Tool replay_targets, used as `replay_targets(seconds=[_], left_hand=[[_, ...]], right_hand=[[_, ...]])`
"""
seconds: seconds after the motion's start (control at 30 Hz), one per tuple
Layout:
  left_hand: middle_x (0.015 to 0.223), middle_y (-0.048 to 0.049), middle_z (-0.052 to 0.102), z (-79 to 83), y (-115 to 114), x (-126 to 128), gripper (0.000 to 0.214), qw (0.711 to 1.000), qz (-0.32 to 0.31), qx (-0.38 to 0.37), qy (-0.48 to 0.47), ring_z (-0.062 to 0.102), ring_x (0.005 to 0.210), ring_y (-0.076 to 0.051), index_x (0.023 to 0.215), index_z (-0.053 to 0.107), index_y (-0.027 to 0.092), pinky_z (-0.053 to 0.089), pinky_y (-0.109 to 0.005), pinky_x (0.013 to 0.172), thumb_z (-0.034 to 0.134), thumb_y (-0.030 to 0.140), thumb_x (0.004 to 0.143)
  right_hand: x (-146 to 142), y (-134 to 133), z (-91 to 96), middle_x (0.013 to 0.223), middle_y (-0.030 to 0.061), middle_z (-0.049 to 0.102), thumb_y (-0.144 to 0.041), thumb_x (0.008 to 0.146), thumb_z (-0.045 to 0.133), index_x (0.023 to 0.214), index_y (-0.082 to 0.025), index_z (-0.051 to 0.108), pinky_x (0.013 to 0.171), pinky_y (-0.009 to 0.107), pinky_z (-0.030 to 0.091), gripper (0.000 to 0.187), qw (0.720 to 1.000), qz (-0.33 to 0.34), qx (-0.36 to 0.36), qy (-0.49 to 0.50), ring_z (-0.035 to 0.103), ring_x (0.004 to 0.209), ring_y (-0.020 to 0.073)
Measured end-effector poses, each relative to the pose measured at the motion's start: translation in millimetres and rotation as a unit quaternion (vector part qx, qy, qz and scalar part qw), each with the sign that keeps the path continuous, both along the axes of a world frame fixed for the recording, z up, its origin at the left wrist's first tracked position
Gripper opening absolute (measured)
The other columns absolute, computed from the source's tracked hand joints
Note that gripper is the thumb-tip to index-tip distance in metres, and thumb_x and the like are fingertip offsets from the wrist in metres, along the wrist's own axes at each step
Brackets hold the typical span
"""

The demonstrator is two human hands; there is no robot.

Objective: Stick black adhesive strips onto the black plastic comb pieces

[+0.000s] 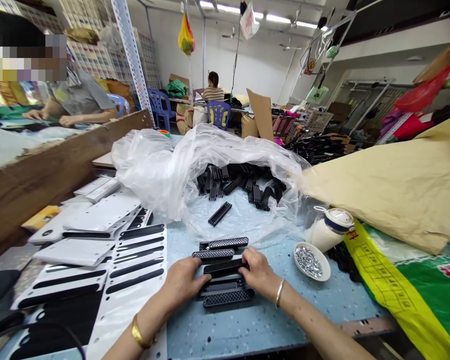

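Observation:
Several long black plastic pieces lie in a short stack of rows on the blue speckled table in front of me. In the middle of them is a smooth-topped black plastic piece. My right hand pinches its right end between thumb and fingers. At the left ends, my left hand is closed, its thumb by the smooth piece and its fingertips at a textured black piece. Nearest me lies another black piece with a diamond-patterned top. One loose black piece rests farther back.
A clear plastic bag spills black pieces behind my hands. Right of them stand a bowl of small metal parts and a white lidded jug. White sheets with black strips cover the left side. A co-worker sits beyond a wooden board.

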State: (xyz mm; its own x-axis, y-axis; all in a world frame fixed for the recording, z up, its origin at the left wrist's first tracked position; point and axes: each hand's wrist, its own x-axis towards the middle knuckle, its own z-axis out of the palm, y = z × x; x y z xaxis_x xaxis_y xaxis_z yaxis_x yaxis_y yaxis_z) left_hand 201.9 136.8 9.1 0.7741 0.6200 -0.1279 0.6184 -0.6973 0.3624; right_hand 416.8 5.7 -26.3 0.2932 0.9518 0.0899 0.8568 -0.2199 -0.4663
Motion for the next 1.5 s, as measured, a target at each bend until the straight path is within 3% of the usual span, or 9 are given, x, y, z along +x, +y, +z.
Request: replay_targets(seconds=[0.3,0.43,0.57,0.7,0.87,1.07,1.23,1.37,1.5], left_hand=[[0.085,-0.005,0.074,2.2,2,-11,0.035,0.998,0.002,-0.06,-0.025,0.066,0.075,-0.02,0.112,0.068,0.018,0.046,-0.027,0.071,0.057,0.024,0.079],[0.071,-0.0056,0.069,5.7,-7,-22,0.025,0.998,0.02,-0.06,-0.014,0.063,0.068,-0.023,0.092,0.07,0.017,0.042,-0.03,0.064,0.058,0.033,0.078],[0.061,0.0007,0.062,-0.6,-21,-21,0.01,0.995,-0.001,-0.094,-0.021,0.06,0.06,-0.019,0.078,0.064,0.02,0.038,-0.026,0.058,0.058,0.026,0.074],[0.061,0.0036,0.058,-12.1,-34,-20,0.012,0.994,0.019,-0.099,-0.046,0.058,0.059,-0.017,0.074,0.051,0.021,0.038,-0.024,0.056,0.055,0.012,0.066],[0.071,-0.0003,0.058,-26.2,-39,-23,0.013,0.994,0.039,-0.071,-0.078,0.06,0.068,-0.019,0.08,0.046,0.022,0.043,-0.028,0.064,0.048,0.011,0.074],[0.07,0.0005,0.06,-31.5,-33,-34,0.016,0.99,0.04,-0.07,-0.116,0.06,0.064,-0.018,0.092,0.052,0.021,0.046,-0.028,0.062,0.05,0.019,0.077],[0.057,0.0027,0.06,-19.7,-52,-47,0.028,0.98,0.045,-0.141,-0.13,0.055,0.048,-0.014,0.089,0.061,0.019,0.043,-0.025,0.051,0.05,0.045,0.088],[0.066,-0.0009,0.07,-19.8,-64,-43,0.033,0.983,0.006,-0.152,-0.105,0.064,0.058,-0.018,0.108,0.065,0.019,0.049,-0.027,0.057,0.053,0.039,0.085],[0.086,-0.0048,0.077,-30.0,-62,-43,0.029,0.984,-0.008,-0.123,-0.131,0.069,0.071,-0.021,0.102,0.068,0.022,0.054,-0.032,0.069,0.051,0.025,0.079]], right_hand=[[-5,-18,-1.0,0.092,0.0087,0.065,-0.008,0.077,0.059,0.096,-0.016,0.062,0.073,0.03,0.048,0.021,0.997,-0.003,0.035,0.069,0.061,0.084,0.0207],[-1,-26,4.0,0.066,0.002,0.063,-0.019,0.077,0.066,0.078,-0.016,0.066,0.059,0.026,0.043,0.003,0.995,-0.019,-0.019,0.093,0.057,0.059,0.0157],[-11,-25,6.6,0.047,-0.0057,0.051,-0.02,0.066,0.077,0.063,-0.017,0.064,0.047,0.022,0.033,0.014,0.988,-0.011,-0.084,0.132,0.048,0.045,0.011],[-24,-21,7.1,0.06,-0.0045,0.059,-0.007,0.055,0.08,0.073,-0.017,0.064,0.05,0.021,0.038,0.025,0.984,-0.022,-0.079,0.159,0.053,0.055,0.0125],[-25,-24,3.1,0.085,0.0018,0.066,0.0,0.06,0.071,0.084,-0.018,0.063,0.067,0.026,0.05,0.032,0.981,-0.047,-0.038,0.185,0.063,0.077,0.0173],[-9,-51,12.2,0.082,0.0029,0.068,-0.011,0.068,0.071,0.087,-0.016,0.067,0.062,0.025,0.052,0.02,0.971,-0.09,-0.035,0.217,0.064,0.067,0.0155],[-19,-78,15.0,0.066,-0.0029,0.064,-0.018,0.054,0.084,0.092,-0.014,0.071,0.048,0.021,0.043,0.04,0.947,-0.074,-0.129,0.286,0.054,0.051,0.0109],[-27,-78,9.5,0.068,-0.0024,0.065,-0.009,0.059,0.076,0.098,-0.015,0.072,0.053,0.021,0.045,0.04,0.937,-0.077,-0.129,0.315,0.057,0.057,0.0124],[-29,-73,7.6,0.066,-0.0015,0.065,-0.008,0.066,0.069,0.09,-0.015,0.073,0.057,0.022,0.046,0.026,0.943,-0.081,-0.111,0.303,0.058,0.06,0.0135]])
